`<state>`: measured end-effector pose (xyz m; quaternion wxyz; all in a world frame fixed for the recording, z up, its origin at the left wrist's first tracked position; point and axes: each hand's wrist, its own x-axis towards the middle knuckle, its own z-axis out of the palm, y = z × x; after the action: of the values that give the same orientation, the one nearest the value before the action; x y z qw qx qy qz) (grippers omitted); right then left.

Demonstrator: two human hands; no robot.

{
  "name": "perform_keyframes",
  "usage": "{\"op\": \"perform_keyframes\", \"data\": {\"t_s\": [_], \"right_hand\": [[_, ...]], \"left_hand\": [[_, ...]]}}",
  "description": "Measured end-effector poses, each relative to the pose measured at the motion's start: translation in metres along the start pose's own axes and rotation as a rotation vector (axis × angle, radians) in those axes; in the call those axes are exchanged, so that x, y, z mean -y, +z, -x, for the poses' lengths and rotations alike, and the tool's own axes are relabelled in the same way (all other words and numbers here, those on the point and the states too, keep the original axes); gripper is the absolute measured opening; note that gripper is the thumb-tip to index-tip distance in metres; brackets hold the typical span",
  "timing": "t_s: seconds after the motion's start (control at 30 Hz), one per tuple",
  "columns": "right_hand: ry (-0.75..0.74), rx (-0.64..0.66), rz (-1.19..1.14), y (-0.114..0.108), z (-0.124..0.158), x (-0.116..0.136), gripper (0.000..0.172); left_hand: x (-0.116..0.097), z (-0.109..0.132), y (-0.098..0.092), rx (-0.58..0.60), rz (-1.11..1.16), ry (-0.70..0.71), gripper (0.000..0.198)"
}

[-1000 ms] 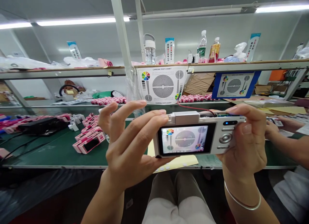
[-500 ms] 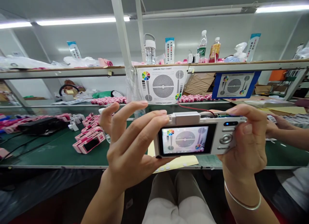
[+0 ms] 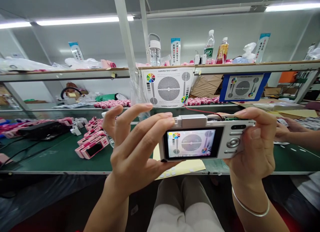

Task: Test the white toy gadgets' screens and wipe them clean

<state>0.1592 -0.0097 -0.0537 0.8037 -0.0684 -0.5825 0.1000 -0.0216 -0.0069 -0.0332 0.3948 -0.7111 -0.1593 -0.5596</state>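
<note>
Both of my hands hold up a small silver camera (image 3: pixel 225 143) in front of me. My right hand (image 3: pixel 252 148) grips its right end, forefinger lying along the top, thumb beside the round button pad. My left hand (image 3: pixel 132 148) pinches the left end, its other fingers stretched out. The camera's screen (image 3: pixel 191 144) shows the camera test chart (image 3: pixel 169 88) that hangs from the shelf edge straight ahead. A red wire (image 3: pixel 200 111) runs from the camera's top toward the chart.
A green workbench (image 3: pixel 57 157) carries pink camera bodies (image 3: pixel 92 142), a black box (image 3: pixel 41 129) and a yellow sheet (image 3: pixel 185 167). A second chart (image 3: pixel 243 87) hangs to the right. Bottles (image 3: pixel 209 49) stand on the shelf above. Another person's hand (image 3: pixel 285 130) works at the right.
The blue indicator light on the camera's back has gone dark. The other person's arm at the right has drawn back a little. My hands have stayed almost still.
</note>
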Motion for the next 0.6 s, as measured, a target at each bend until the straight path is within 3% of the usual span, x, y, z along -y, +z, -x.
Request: {"op": "perform_keyframes", "data": {"t_s": [0.3, 0.6], "right_hand": [[0.020, 0.028, -0.047, -0.003, 0.001, -0.006, 0.018], [0.037, -0.003, 0.047, -0.006, 0.006, -0.029, 0.017]], "left_hand": [[0.001, 0.004, 0.003, -0.001, 0.017, -0.001, 0.045], [0.012, 0.019, 0.017, 0.114, 0.027, -0.079, 0.045]]}}
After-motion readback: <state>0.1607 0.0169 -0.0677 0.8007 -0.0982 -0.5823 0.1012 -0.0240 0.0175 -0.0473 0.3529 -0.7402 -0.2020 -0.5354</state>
